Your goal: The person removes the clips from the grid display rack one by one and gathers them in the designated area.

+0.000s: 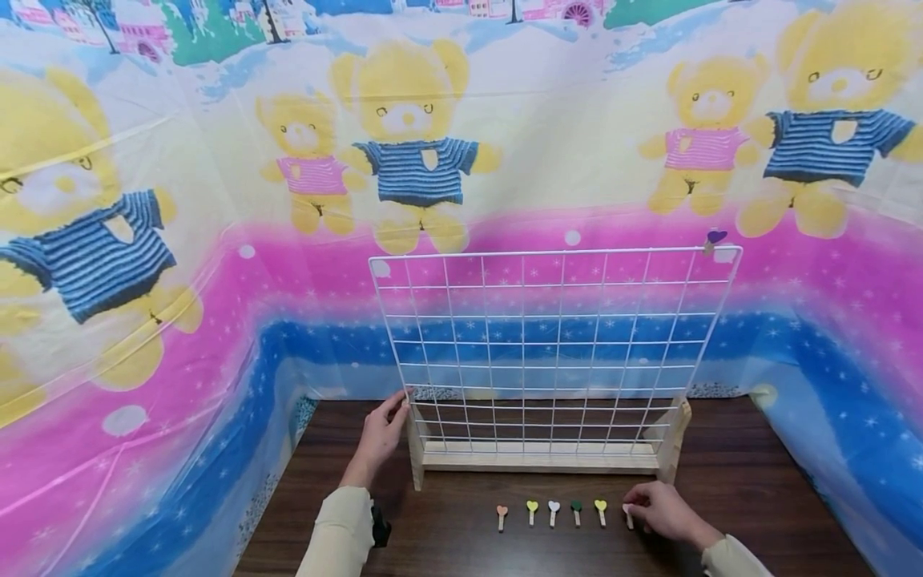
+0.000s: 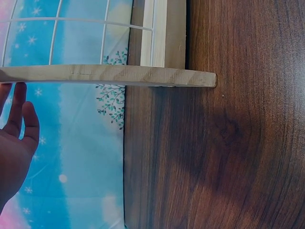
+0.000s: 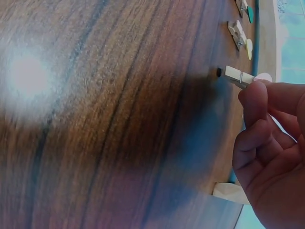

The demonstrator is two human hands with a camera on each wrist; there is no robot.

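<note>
A white wire grid (image 1: 541, 343) stands upright in a wooden base (image 1: 541, 462) on the table. My left hand (image 1: 382, 437) is at the grid's left side, its fingertips touching the wooden side post (image 2: 109, 75). In the left wrist view those fingers (image 2: 17, 109) are mostly straight. At the front right, my right hand (image 1: 665, 510) pinches a small wooden clothespin (image 3: 234, 75) with a pale heart on it, between thumb and forefinger. Whether this clothespin still touches the table I cannot tell. Another clothespin with a purple heart (image 1: 716, 236) is clipped to the grid's top right edge.
Left of my right hand, several heart clothespins lie in a row: orange (image 1: 501, 513), yellow (image 1: 532, 510), white (image 1: 554, 510), green (image 1: 577, 510) and another yellow (image 1: 602, 510). A bear-print cloth (image 1: 548, 160) hangs behind and beside the dark wooden table (image 1: 447, 553).
</note>
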